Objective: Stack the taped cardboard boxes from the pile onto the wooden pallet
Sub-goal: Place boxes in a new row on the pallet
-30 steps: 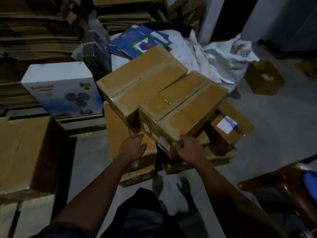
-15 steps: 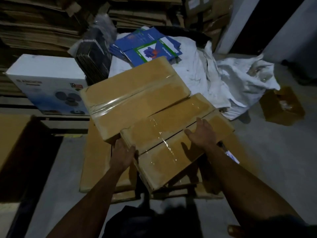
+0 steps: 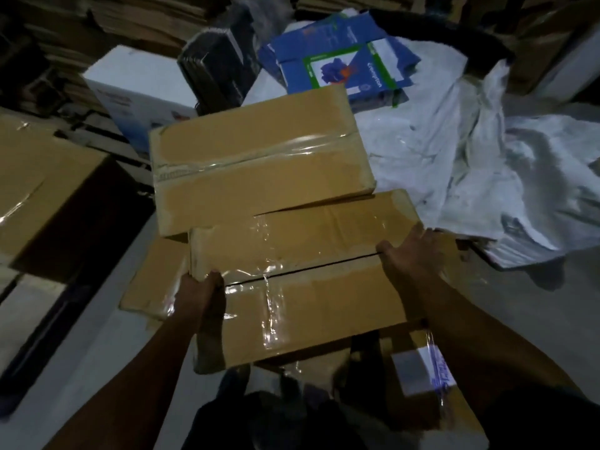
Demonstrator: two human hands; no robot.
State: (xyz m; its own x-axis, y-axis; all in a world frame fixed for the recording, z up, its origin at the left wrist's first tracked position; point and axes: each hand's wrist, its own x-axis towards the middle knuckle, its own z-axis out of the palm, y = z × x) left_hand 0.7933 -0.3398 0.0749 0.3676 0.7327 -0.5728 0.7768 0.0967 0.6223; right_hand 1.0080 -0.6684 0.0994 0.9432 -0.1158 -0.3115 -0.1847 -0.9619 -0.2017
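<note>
A brown taped cardboard box (image 3: 311, 274) lies on top of the pile in front of me, its top seam covered in shiny clear tape. My left hand (image 3: 203, 287) grips its left end and my right hand (image 3: 407, 251) grips its right end. Behind it, touching, rests a second, larger taped box (image 3: 259, 157). Further boxes of the pile show beneath: one at the lower left (image 3: 152, 280) and one with a white label (image 3: 422, 375) at the lower right. A big brown box (image 3: 42, 186) stands at the left; the pallet under it is hard to make out.
A white fan carton (image 3: 136, 89) and a dark bundle (image 3: 214, 66) stand behind the pile. Blue printed cartons (image 3: 341, 56) lie on crumpled white sacking (image 3: 470, 164) to the right. Stacks of flat cardboard (image 3: 97, 24) fill the back. Grey concrete floor (image 3: 97, 345) shows at the lower left.
I have leaned in closer over the pile. My right hand slid from the box's top to its right end, and my left hand closed on the left end.
</note>
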